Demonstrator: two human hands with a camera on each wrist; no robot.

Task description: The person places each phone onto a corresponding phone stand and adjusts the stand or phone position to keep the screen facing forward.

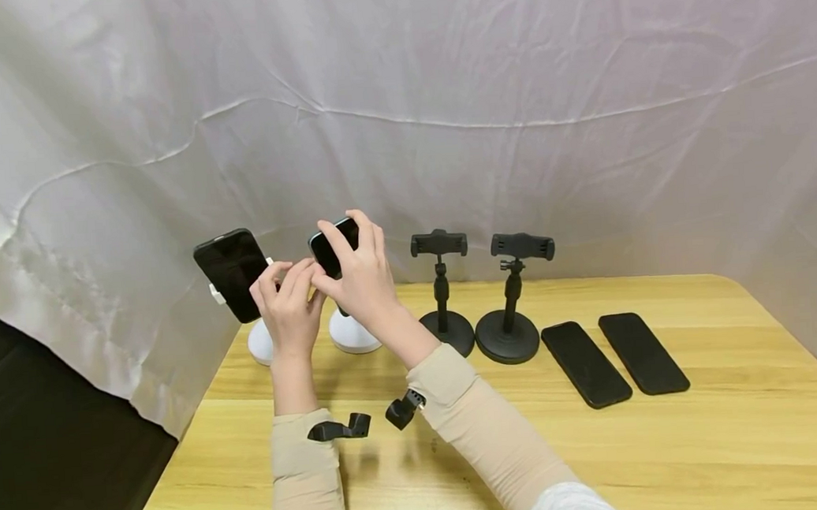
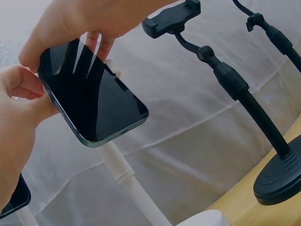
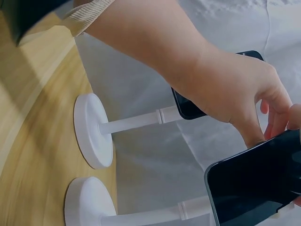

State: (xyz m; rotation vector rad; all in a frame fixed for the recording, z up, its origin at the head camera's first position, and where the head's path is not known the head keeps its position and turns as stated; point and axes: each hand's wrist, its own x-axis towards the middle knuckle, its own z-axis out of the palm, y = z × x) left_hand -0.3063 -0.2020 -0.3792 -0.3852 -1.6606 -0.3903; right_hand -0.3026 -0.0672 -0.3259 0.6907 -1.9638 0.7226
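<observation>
Over the second white phone stand, a black smartphone is tilted, its screen showing. My right hand grips it by its edges, with fingers spread across the front. At the phone's left edge, my left hand has curled fingers reaching behind it, where they seem to pinch the stand's holder; the contact is mostly hidden. The right wrist view shows the left thumb against the phone's edge. To the left, another black smartphone sits in the white clamp of the first white stand.
Right of my hands are two black phone stands, one beside the other, both with bare holders. Two more black phones, one and another, lie flat on the wooden table. A pale curtain hangs behind.
</observation>
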